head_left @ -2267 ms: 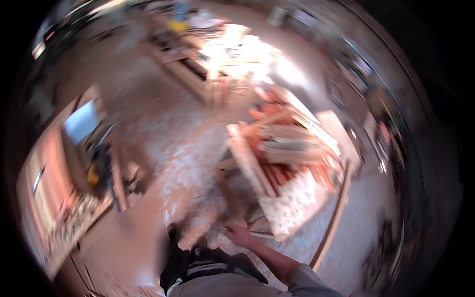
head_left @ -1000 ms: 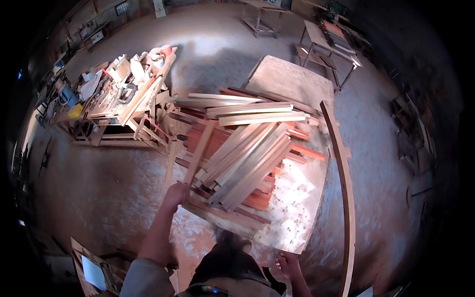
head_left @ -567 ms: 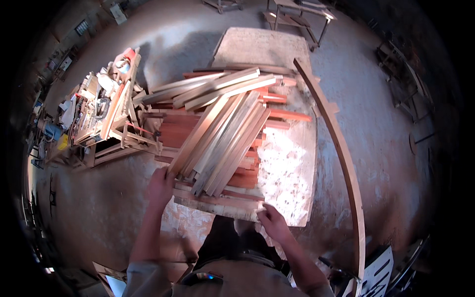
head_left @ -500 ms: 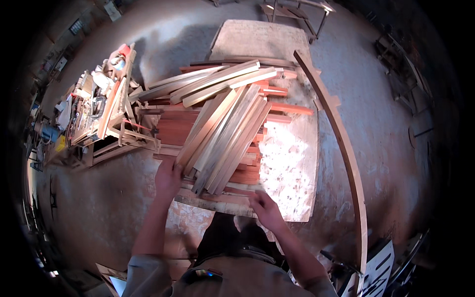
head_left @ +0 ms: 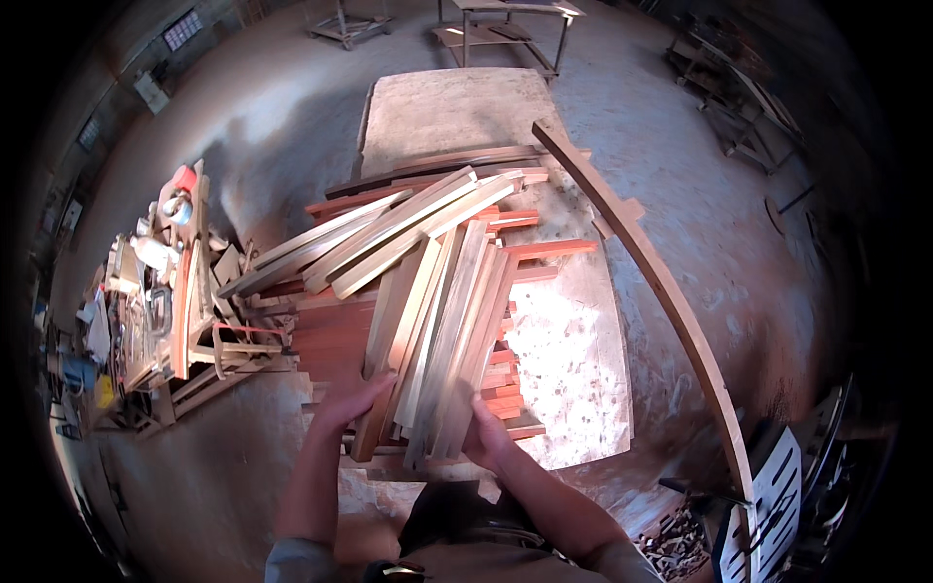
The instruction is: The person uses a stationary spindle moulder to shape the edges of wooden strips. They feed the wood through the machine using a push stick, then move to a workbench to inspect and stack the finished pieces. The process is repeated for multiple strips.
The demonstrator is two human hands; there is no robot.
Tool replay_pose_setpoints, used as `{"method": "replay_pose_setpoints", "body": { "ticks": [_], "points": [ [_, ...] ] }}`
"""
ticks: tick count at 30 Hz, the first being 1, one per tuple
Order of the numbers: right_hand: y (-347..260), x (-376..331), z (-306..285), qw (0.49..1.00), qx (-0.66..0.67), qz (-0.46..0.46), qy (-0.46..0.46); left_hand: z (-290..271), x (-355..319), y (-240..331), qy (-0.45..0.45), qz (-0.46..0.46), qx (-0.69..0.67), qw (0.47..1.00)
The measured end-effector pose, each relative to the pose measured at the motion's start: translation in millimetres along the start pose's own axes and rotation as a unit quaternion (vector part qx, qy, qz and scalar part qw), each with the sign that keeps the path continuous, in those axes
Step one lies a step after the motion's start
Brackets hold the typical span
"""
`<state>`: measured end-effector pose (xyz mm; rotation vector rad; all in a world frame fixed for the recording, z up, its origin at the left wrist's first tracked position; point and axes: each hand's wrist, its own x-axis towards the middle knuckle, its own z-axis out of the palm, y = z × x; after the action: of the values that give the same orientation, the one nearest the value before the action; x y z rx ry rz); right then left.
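Gathering, I'd say: strips [head_left: 455,335] between left fingers [head_left: 385,382] and right fingers [head_left: 481,412], can't tell if clamped; next, press evenly.

The bare left hand [head_left: 352,403] angles inward, thumb outstretched to the right; the bare right hand [head_left: 489,439] points forward, thumb extended, and the bare forearms [head_left: 559,507] converge, most other fingers hidden

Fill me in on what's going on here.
A person has both bare hands at the near end of a bundle of pale wooden strips: the left hand at its left side, the right hand at its right. The bundle lies slantwise over reddish wooden strips on a pale board.
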<state>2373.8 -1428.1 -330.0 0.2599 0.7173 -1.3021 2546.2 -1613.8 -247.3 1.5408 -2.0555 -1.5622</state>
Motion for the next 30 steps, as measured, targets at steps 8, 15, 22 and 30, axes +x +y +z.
{"method": "replay_pose_setpoints", "body": {
  "ticks": [8,15,22,30],
  "points": [
    [18.1,-31.0,14.2,0.958,-0.226,-0.057,0.169,17.2,-14.3,-19.0,0.034,0.051,-0.029,0.998],
    [38.9,-48.6,24.1,0.886,-0.377,-0.170,0.208,22.8,-22.6,-31.3,0.056,0.047,0.046,0.996],
    [32.5,-34.9,14.1,0.961,-0.178,-0.151,0.147,18.1,-23.9,-22.1,0.077,0.015,-0.066,0.995],
    [16.3,-30.3,7.7,0.968,-0.164,-0.176,0.076,18.5,-11.9,-18.2,-0.055,-0.086,-0.076,0.992]
  ]
}}
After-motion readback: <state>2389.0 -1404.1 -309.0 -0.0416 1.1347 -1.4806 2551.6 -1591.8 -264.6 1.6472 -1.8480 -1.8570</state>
